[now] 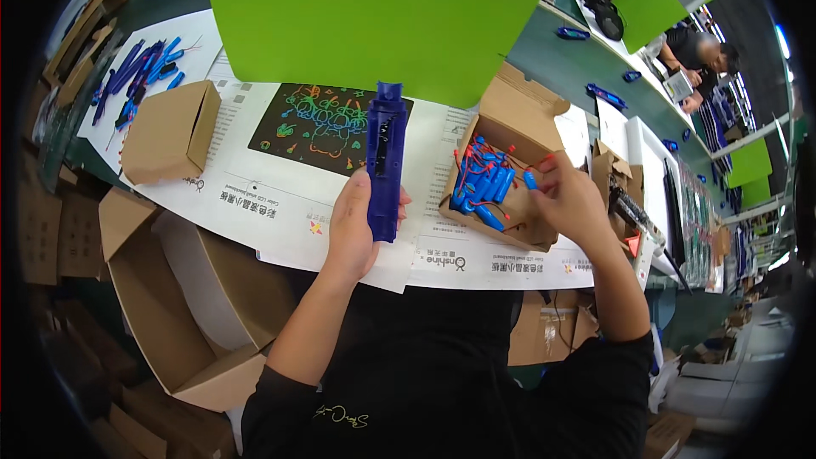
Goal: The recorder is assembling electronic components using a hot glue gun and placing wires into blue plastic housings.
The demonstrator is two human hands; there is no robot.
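Observation:
My left hand (348, 225) is wrapped round a long dark blue plastic housing (385, 204), held upright over the paper sheets. Black parts and a coiled wire or spring show inside its open face. My right hand (574, 208) is over the right edge of an open cardboard box (527, 234), its fingers pinching a small blue battery (530, 180). A red tip, likely part of its lead, shows by the fingers. Several more blue batteries (489, 185) with red wires and connectors lie loose in that box.
Blue housings and batteries (140, 72) lie at the far left beside a closed cardboard box (166, 136). A bright green panel (374, 17) stands behind the printed sheets (340, 259). Below left is an open carton (153, 323). A co-worker (697, 55) sits at the far right.

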